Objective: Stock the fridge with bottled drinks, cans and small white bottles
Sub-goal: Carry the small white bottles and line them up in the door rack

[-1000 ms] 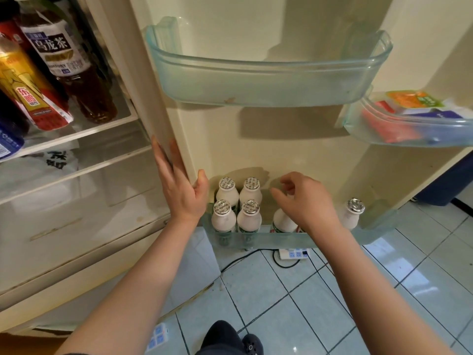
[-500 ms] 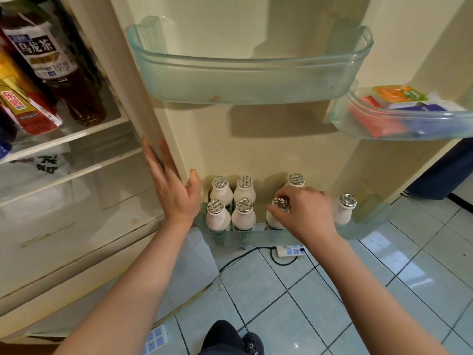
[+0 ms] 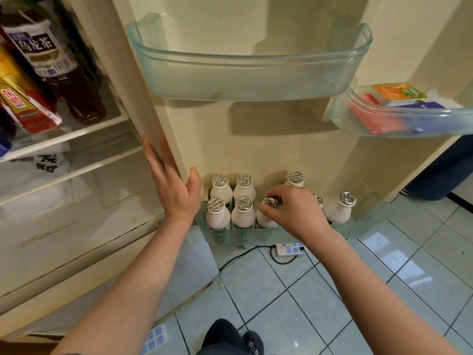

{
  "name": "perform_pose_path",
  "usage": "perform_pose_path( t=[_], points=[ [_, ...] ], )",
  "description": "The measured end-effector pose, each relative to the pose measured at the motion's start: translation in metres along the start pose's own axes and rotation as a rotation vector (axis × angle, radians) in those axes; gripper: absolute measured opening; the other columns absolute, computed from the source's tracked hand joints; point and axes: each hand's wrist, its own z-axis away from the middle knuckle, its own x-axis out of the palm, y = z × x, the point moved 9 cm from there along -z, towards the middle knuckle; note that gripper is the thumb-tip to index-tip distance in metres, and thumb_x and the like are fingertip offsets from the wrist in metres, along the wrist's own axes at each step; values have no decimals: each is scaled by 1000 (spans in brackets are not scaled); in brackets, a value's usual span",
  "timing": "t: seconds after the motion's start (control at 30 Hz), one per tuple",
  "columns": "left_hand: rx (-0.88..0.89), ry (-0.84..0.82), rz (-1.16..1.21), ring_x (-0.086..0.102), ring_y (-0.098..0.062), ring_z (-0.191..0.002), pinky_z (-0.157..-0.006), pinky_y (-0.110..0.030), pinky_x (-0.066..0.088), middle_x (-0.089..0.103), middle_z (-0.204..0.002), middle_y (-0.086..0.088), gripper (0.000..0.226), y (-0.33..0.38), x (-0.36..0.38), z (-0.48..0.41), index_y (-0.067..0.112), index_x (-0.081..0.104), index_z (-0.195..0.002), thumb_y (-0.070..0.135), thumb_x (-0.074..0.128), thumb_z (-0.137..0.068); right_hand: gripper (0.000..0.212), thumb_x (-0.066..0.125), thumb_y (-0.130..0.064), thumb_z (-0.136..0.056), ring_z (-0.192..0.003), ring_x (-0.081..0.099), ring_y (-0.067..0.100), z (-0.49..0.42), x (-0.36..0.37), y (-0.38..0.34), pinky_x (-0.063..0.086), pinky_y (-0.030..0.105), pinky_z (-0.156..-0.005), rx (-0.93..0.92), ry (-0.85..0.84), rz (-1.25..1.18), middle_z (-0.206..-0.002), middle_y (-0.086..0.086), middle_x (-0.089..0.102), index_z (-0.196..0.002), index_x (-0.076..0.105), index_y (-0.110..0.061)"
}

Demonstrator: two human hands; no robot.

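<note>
Left hand: my left hand (image 3: 174, 190) lies flat and open against the inner edge of the fridge door (image 3: 256, 139), fingers spread upward, thumb hooked round the edge; it holds nothing.
Right hand: my right hand (image 3: 294, 211) reaches into the bottom door shelf (image 3: 368, 221); its grip is pinched narrow on the foil cap of a small white bottle (image 3: 266, 216), third in the front row.
Front row: two more white bottles (image 3: 217, 216) stand upright left of the held one, touching side by side.
Back row: two bottles (image 3: 244, 187) stand behind those, and another cap (image 3: 296, 177) shows above my knuckles.
Far right: one bottle (image 3: 339, 208) stands apart, near the shelf's right end; a further cap peeks out beside my hand.
Middle door shelf (image 3: 250, 78): nothing in it.
Right door shelf (image 3: 384, 126): packets, orange, red and blue.
Fridge interior: a dark tea bottle (image 3: 56, 70) and a red-and-gold carton (image 3: 28, 111) on the glass shelf.
Floor: pale tiles (image 3: 281, 303), a power strip (image 3: 289, 249) below the door.
</note>
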Motion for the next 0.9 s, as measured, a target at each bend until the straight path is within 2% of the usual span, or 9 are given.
perform_pose_path(
  t=[0.23,0.67,0.77,0.9],
  points=[
    [6,-4,-10,22,-53,-136,-102,-61,34,13,-142,-45,67,1,0,0,-19,27,-137,25,42,-89,29,66,-31,-85,-95,61,19,0,-1,1,50,34,-80,11,-72,-58,-104,0,69,-111,67,-20],
    [17,9,-13,23,-52,-136,-106,-57,32,13,-143,-44,67,0,-1,0,-18,26,-138,27,41,-90,29,69,-31,-82,-96,61,16,-3,3,2,50,31,-82,24,-105,-70,-102,-3,68,-109,66,-22],
    [27,15,-17,23,-51,-136,-105,-58,32,14,-143,-44,67,-1,0,1,-17,26,-138,27,41,-91,35,68,-40,-80,-94,62,14,-3,-5,4,51,32,-81,32,-40,-81,-98,-5,68,-110,65,-22],
    [23,14,-10,21,-51,-137,-107,-55,32,13,-144,-43,67,-2,0,1,-14,23,-140,28,41,-90,21,62,-32,-84,-85,63,13,-6,-37,11,52,31,-73,41,230,-194,-86,-9,66,-101,67,-20]
  ],
)
